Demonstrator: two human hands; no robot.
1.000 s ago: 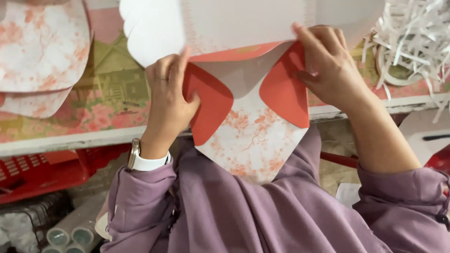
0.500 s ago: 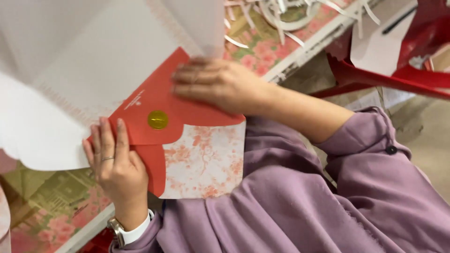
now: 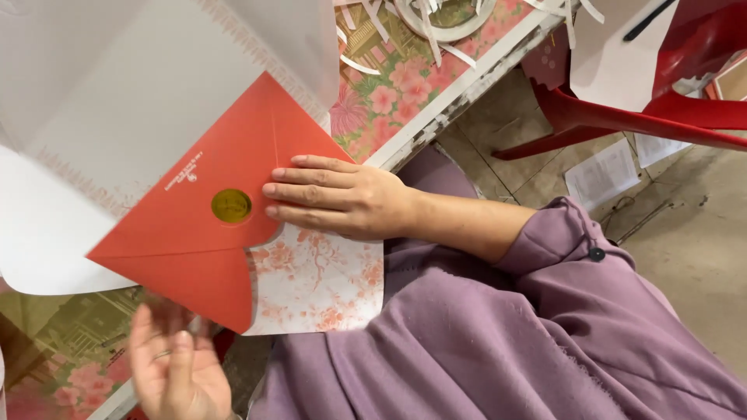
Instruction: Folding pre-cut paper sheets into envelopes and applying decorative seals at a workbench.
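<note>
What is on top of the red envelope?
The right hand lies flat on the red envelope, fingers near a round gold sticker on the closed flap. Anything inside the envelope is hidden. Its underside is covered too.

Single view only; head-mounted cam, no 2nd view to overlap. Looks steeply down over chest and lap at close range, frame rolled so counter point(image 3: 459, 82) edge runs diagonally, lower left to upper right. Near field: red envelope point(image 3: 210, 210), right hand point(image 3: 342, 198), left hand point(image 3: 175, 365) at bottom edge, blurred. Far field: floor point(image 3: 700, 257) at right.
</note>
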